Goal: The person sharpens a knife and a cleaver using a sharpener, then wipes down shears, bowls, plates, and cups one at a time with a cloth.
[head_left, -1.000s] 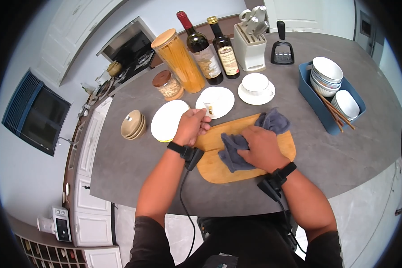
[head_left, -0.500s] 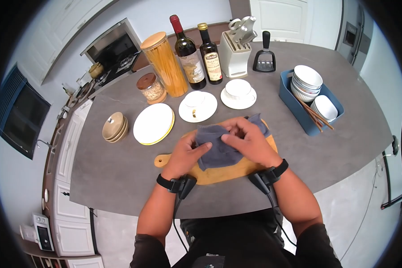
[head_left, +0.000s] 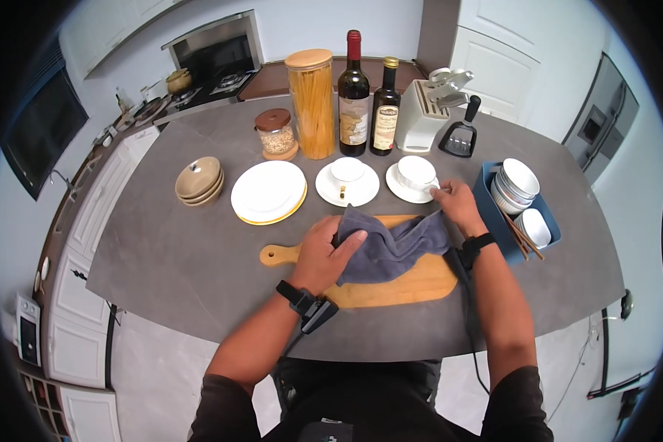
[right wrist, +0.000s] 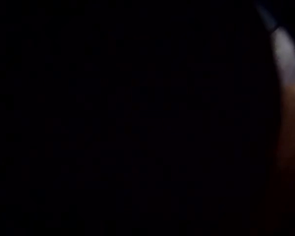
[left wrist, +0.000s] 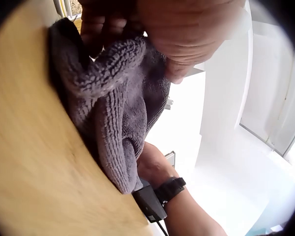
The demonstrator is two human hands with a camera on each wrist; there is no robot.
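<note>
My left hand (head_left: 324, 254) grips the left end of a dark grey cloth (head_left: 398, 250), thumb on top. In the left wrist view the ribbed cloth (left wrist: 115, 108) hangs in folds from the fingers, close over the wood. Beneath it lies a wooden cutting board (head_left: 390, 295), its holed handle pointing left. My right hand (head_left: 458, 205) reaches past the cloth, thumb and fingertips pinching at the handle of a white cup (head_left: 416, 171) on its saucer (head_left: 404, 193). The cloth's right end lies by the right wrist. Nearly all of the right wrist view is dark.
Another cup (head_left: 346, 169) on a saucer, stacked white plates (head_left: 267, 190) and tan bowls (head_left: 199, 180) stand leftward. Behind are jars, a wine bottle (head_left: 353, 118), a smaller bottle (head_left: 385, 110) and a knife block (head_left: 420, 118). A blue bin (head_left: 486, 195) holds bowls and chopsticks, right.
The cloth was first bunched under the right hand, then held by both hands. Now the left hand keeps it, while the right hand has moved away and to the right, to the cup.
</note>
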